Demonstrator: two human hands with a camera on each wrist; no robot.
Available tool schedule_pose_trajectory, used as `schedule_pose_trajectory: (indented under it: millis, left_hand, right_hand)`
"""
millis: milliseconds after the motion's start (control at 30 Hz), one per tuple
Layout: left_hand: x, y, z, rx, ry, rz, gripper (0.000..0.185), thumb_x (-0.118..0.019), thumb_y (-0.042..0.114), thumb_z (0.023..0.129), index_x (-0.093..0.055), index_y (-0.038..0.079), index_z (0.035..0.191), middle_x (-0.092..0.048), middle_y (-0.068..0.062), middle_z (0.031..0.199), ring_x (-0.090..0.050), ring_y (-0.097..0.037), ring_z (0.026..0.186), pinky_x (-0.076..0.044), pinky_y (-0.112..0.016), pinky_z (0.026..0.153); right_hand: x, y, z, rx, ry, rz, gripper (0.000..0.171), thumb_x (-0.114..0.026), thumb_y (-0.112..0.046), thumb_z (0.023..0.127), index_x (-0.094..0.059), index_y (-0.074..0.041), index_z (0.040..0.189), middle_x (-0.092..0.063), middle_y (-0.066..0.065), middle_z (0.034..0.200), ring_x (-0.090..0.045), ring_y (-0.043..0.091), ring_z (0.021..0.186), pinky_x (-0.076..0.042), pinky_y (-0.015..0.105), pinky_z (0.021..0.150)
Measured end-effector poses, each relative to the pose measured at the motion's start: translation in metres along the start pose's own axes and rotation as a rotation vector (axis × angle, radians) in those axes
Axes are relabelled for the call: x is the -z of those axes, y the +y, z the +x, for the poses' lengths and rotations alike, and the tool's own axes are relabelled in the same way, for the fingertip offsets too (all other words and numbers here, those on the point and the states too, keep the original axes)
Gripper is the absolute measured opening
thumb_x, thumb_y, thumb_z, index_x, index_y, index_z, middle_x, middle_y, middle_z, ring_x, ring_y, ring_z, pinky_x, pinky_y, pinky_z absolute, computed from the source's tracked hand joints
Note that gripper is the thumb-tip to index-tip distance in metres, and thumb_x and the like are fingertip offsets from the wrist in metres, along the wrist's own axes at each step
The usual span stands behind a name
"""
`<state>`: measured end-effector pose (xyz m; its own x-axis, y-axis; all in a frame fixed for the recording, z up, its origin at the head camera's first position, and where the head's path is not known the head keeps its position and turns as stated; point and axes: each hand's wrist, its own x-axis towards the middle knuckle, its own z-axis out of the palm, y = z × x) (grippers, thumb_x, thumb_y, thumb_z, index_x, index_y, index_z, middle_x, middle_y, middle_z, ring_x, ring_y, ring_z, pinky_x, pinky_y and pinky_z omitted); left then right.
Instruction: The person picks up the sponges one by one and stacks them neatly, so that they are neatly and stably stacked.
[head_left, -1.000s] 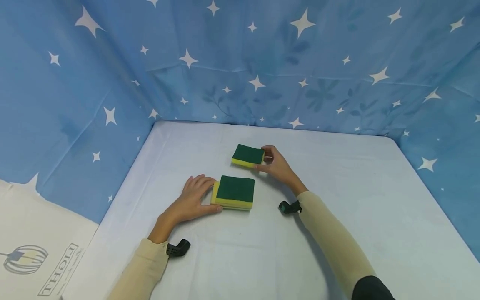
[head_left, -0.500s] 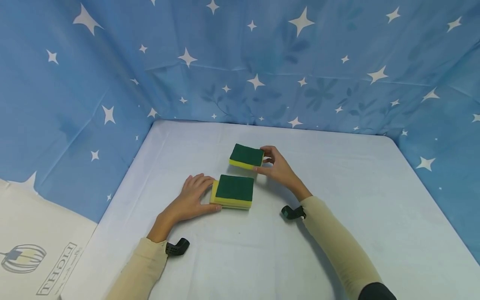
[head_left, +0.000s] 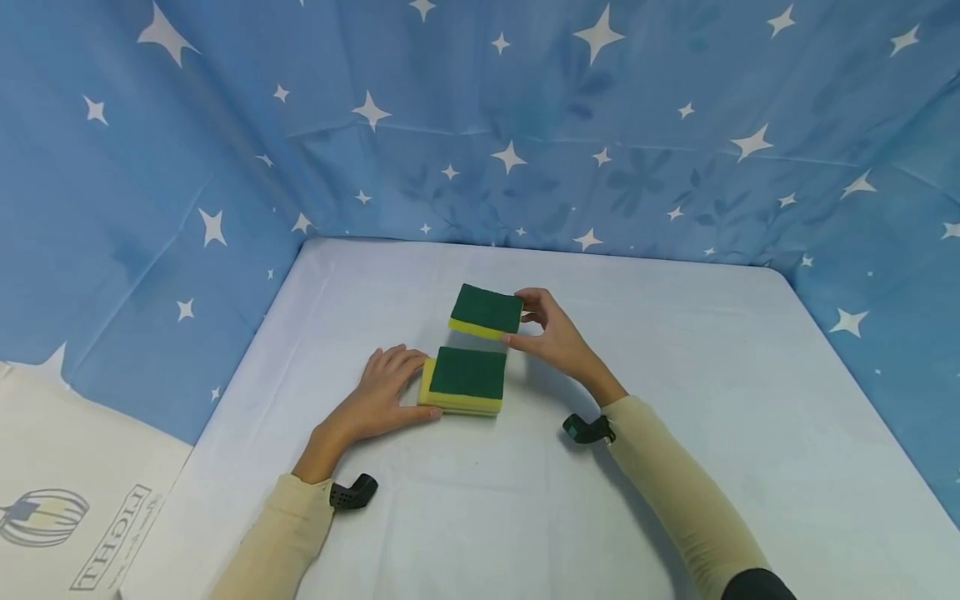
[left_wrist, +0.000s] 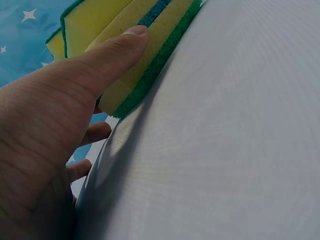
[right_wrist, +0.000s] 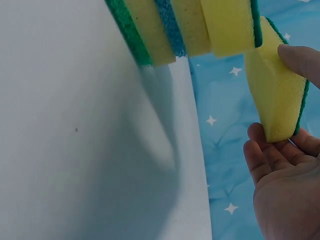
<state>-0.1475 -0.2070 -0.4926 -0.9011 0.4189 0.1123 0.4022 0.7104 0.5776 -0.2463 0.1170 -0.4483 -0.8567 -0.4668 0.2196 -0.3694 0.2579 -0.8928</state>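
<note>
A stack of scouring sponges (head_left: 468,372) lies mid-table, its top one green side up and shifted a little right of those below. Yellow foam, a blue layer and a green bottom layer show along its side in the left wrist view. My left hand (head_left: 381,402) holds the stack's left end, thumb (left_wrist: 122,47) on the near side and fingers toward the far corner. Behind the stack, my right hand (head_left: 557,340) pinches another sponge (head_left: 486,308) by its right end, thumb below and fingers beyond. This sponge is raised and slightly tilted, green side up.
A white cloth (head_left: 480,508) covers the table. Blue star-patterned curtain (head_left: 480,125) hangs behind and at the sides. Cream fabric with a printed lamp (head_left: 45,517) lies at the lower left. Each wrist wears a small black camera (head_left: 588,429).
My right hand has lifted its sponge and shifted it slightly left, toward a place just behind the stack. My left hand stays at the stack.
</note>
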Motion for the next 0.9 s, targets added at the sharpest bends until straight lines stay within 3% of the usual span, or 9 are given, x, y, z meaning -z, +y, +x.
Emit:
schedule_pose_trajectory:
  millis: [367, 900]
  left_hand:
    - [-0.001, -0.002, 0.001, 0.002, -0.004, 0.007, 0.088, -0.082, 0.056, 0.088, -0.052, 0.007, 0.154, -0.048, -0.016, 0.157, -0.023, -0.044, 0.157, -0.002, -0.066, 0.126]
    - [-0.001, -0.003, 0.002, 0.000, -0.002, 0.018, 0.089, -0.081, 0.057, 0.088, -0.052, 0.004, 0.154, -0.049, -0.016, 0.157, -0.024, -0.045, 0.157, -0.004, -0.067, 0.126]
  right_hand:
    - [-0.004, -0.014, -0.012, -0.010, -0.031, 0.029, 0.074, -0.085, -0.017, 0.092, -0.042, -0.001, 0.151, -0.058, 0.015, 0.132, -0.056, 0.033, 0.123, -0.041, 0.065, 0.111]
    - [-0.010, -0.027, -0.031, 0.023, -0.116, 0.076, 0.071, -0.085, -0.012, 0.092, -0.042, -0.007, 0.147, -0.061, 0.011, 0.131, -0.056, 0.030, 0.123, -0.039, 0.072, 0.109]
